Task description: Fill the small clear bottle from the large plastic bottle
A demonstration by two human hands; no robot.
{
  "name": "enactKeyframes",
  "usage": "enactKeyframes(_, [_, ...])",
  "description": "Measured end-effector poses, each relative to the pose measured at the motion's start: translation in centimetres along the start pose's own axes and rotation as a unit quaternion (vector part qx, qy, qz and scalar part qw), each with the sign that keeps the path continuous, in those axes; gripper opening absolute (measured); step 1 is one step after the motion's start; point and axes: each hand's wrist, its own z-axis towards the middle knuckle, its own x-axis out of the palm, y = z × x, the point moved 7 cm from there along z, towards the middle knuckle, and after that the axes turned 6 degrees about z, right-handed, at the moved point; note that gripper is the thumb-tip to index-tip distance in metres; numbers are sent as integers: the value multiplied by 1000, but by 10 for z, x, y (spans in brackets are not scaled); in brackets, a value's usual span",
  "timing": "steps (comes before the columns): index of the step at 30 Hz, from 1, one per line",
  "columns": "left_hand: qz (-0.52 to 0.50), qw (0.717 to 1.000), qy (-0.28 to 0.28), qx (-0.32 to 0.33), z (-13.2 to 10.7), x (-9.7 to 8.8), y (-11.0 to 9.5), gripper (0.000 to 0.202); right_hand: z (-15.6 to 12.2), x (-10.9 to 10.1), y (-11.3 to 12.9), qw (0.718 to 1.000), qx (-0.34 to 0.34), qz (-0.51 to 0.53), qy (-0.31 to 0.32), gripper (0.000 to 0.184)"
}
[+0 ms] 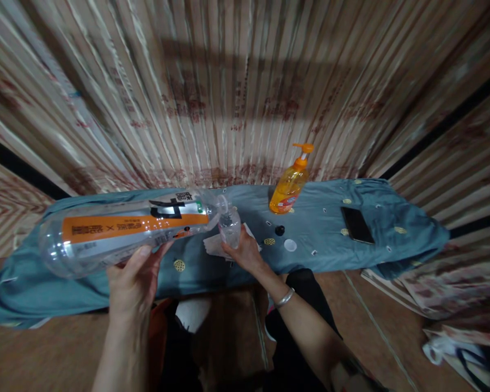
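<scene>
My left hand [136, 272] is wrapped round a large clear plastic bottle [136, 230] with an orange and silver label. The bottle lies almost level in the air, its neck pointing right. Its mouth meets the top of a small clear plastic bottle [230, 228], which my right hand [245, 250] grips from the right side. Whether liquid passes between them I cannot tell. Under the small bottle a white tissue [214, 246] lies on the cloth, partly hidden by my right hand.
A teal patterned cloth [212, 277] covers the long narrow table. An orange pump bottle [288, 188] stands at the back. Right of my right hand lie a small black cap [280, 230] and a white disc [290, 245]; farther right, a black phone [357, 225]. A pleated curtain [245, 98] hangs behind.
</scene>
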Motion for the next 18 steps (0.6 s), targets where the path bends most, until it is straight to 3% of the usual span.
enactKeyframes(8, [4, 1000, 14, 0, 0, 2, 0, 42, 0, 2, -5, 1000, -17, 14, -18, 69])
enactKeyframes(18, [-3, 1000, -7, -11, 0, -2, 4, 38, -1, 4, -4, 1000, -19, 16, -16, 67])
